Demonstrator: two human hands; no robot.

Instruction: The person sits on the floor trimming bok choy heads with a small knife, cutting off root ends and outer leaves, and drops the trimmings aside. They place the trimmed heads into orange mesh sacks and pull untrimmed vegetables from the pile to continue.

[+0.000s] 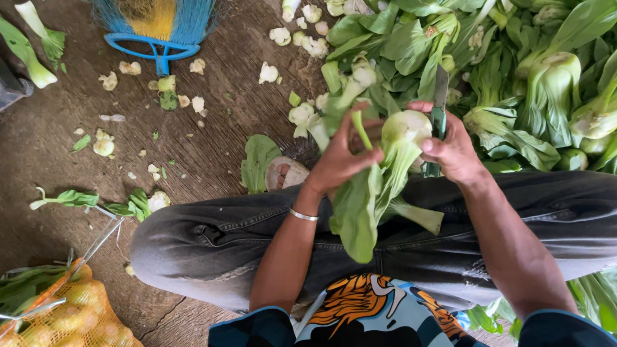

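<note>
Head view shows the bok choy head (401, 133) held between both hands, just above the person's knees, with its pale cut base turned up and away from the body and its green leaves hanging down toward the lap — so the long axis runs from the base, far from the person, to the leaf tips, near the person. The left hand (340, 160) is closed around the stalk side of the plant, the fingers wrapped on it. The right hand (453, 151) is closed on a knife (438, 101) with a green handle, and its thumb rests against the base of the plant; the blade points away, beside the base, and I cannot tell if it touches it. Both hands are about equally near to the plant. A big pile of bok choy (548, 52) lies to the right on the ground. The bare floor (43, 158) carries pale cut trimmings (296, 20), a blue broom (157, 20) farther ahead, and an orange mesh sack (50, 341) at lower left.
</note>
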